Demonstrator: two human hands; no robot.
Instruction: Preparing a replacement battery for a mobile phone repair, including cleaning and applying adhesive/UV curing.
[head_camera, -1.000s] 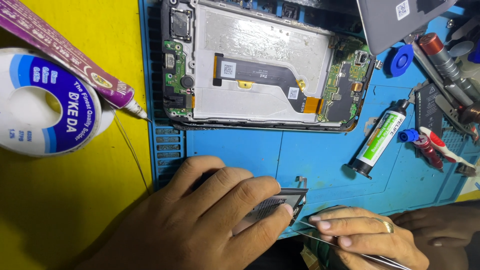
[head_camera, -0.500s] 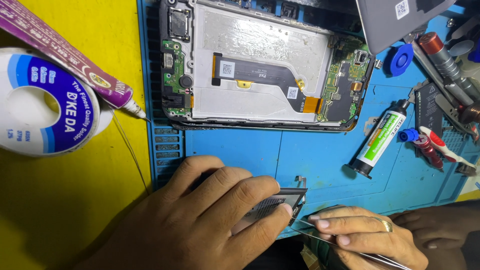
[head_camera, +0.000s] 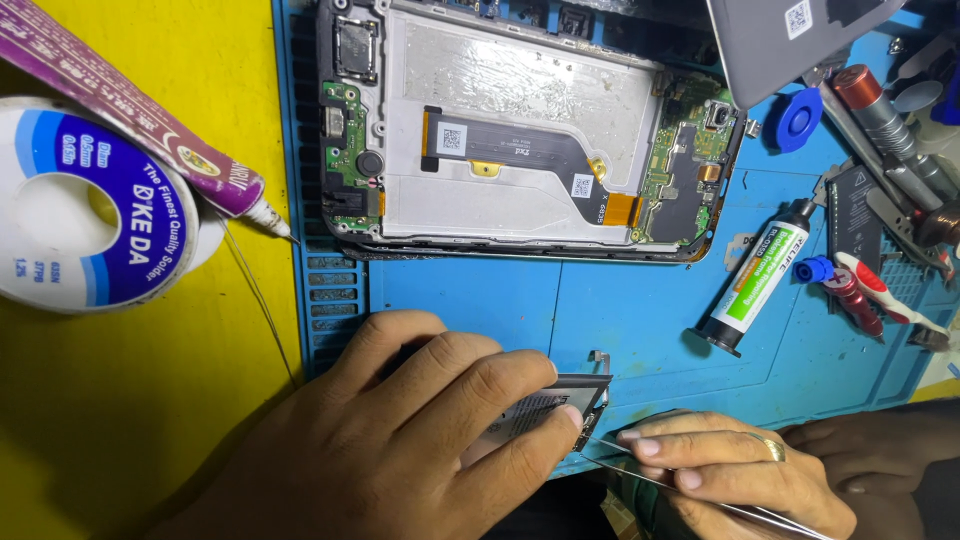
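Note:
My left hand (head_camera: 400, 440) lies palm down on a flat grey phone battery (head_camera: 545, 410) at the near edge of the blue work mat (head_camera: 470, 295), fingers pressing it flat. My right hand (head_camera: 730, 470), a ring on one finger, pinches thin metal tweezers (head_camera: 610, 462) whose tip touches the battery's right corner. Beyond the hands an opened phone (head_camera: 520, 140) lies back side up, its circuit boards and a black flex cable showing.
A white solder spool (head_camera: 90, 210) and a purple glue tube (head_camera: 130, 125) lie on the yellow surface at left. A black and green syringe tube (head_camera: 755, 285), a red and white tool (head_camera: 870, 290), a blue cap (head_camera: 795, 120) and metal tools sit at right.

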